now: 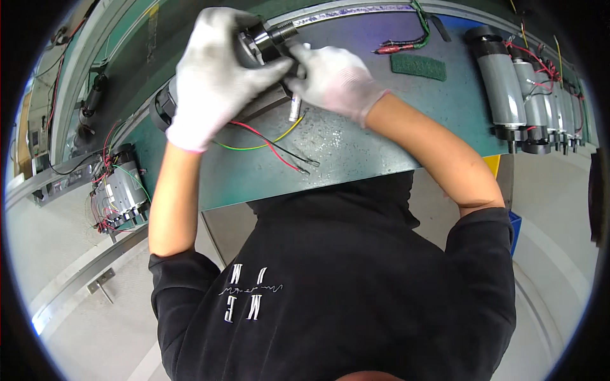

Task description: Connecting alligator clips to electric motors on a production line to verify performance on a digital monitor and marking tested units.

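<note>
My left hand [213, 79], in a white glove, is wrapped round the front end of an electric motor [164, 105], whose grey body shows partly behind the wrist. A black end piece with a threaded metal shaft [284, 32] sticks out past the fingers. My right hand [333, 79], also gloved, has its fingers curled against the side of that end piece; what lies within them is hidden. Just below these fingers a slim white tube [295, 108] shows, and I cannot tell if it is held. Red, black and yellow-green wires [273, 143] trail from under the motor onto the table.
The green table [362, 149] carries a green scouring pad [418, 66] and a cable with red and black clips [400, 47]. Several grey motors [502, 89] with wires stand in a row at the right. More motors [124, 187] are at the left, beside a metal rail.
</note>
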`<action>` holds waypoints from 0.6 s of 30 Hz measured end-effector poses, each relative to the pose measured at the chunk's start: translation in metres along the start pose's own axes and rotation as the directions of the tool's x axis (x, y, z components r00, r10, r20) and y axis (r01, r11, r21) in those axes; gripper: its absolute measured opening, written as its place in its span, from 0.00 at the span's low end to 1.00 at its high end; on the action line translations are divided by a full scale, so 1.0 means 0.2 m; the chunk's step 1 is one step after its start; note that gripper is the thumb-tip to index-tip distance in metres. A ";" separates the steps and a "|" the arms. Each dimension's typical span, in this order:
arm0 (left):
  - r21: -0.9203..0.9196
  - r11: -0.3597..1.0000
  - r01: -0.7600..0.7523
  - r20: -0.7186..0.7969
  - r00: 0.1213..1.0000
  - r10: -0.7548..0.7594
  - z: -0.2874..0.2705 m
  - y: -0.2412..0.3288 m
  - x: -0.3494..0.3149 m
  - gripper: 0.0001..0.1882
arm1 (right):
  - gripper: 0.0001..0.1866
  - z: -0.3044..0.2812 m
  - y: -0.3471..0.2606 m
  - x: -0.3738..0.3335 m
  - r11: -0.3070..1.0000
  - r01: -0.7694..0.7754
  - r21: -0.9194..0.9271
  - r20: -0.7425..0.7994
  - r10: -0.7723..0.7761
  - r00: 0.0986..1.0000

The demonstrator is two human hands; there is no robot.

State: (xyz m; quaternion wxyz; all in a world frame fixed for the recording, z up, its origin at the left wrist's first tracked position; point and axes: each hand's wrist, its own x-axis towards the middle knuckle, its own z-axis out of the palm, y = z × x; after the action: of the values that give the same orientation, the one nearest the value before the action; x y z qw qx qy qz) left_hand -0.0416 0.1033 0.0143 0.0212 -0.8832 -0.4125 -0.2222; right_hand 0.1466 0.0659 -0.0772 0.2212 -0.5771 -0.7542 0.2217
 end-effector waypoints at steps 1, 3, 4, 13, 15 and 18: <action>-0.088 0.996 0.025 0.012 1.000 -0.024 -0.02 0.00 0.01 0.39 | 0.23 0.00 -0.03 -0.01 0.998 -0.046 -0.033 0.076 0.049 0.996; 0.049 0.996 0.071 0.090 0.993 -0.075 -0.01 0.08 0.01 0.35 | 0.23 0.03 -0.05 0.02 0.997 -0.060 -0.052 0.082 0.064 0.995; 0.203 0.978 0.045 0.108 0.992 -0.068 0.03 0.10 0.01 0.31 | 0.23 0.04 -0.04 0.02 0.994 -0.074 -0.076 0.081 0.080 0.993; -0.386 0.922 -0.006 -0.101 0.994 -0.036 -0.14 -0.03 -0.13 0.28 | 0.17 -0.46 0.08 -0.06 0.006 -0.070 0.998 0.067 0.222 0.973; -0.577 0.817 -0.003 -0.144 0.985 -0.098 -0.22 0.02 -0.25 0.24 | 0.16 -0.49 -0.11 -0.12 0.069 -0.164 0.984 0.168 -0.056 0.984; -0.592 0.805 0.041 0.050 0.999 -0.014 -0.32 -0.01 -0.52 0.20 | 0.21 -0.46 -0.29 -0.28 0.546 -0.096 0.832 0.150 -0.054 0.987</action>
State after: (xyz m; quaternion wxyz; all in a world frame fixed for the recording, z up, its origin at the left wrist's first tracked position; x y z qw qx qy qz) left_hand -0.1264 0.0155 0.0296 -0.2673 -0.8444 -0.3357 -0.3208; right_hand 0.1691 0.0062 0.0261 0.4066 -0.3917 -0.5651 0.6016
